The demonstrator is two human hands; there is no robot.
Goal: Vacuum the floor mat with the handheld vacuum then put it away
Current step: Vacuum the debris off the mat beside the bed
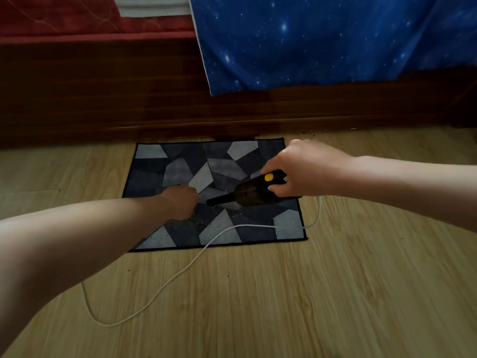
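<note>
A floor mat [180, 161] with grey and dark blue angular patches lies on the wooden floor in front of the bed. My right hand [302, 166] grips the handle of a dark handheld vacuum [247, 193] with a yellow button; its narrow nozzle points left and down onto the mat's middle. Fine crumbs lie scattered on the mat [235, 211] just below the nozzle. My left hand [180, 202] rests on the mat beside the nozzle tip, its fingers hidden from view. A white cord [180, 273] runs from the vacuum across the mat and loops over the floor.
A dark wooden bed frame [103, 99] stands right behind the mat. A blue starry sheet [322, 40] hangs over its right part, red bedding [64, 19] lies at the left. Light wooden floor [335, 293] surrounds the mat.
</note>
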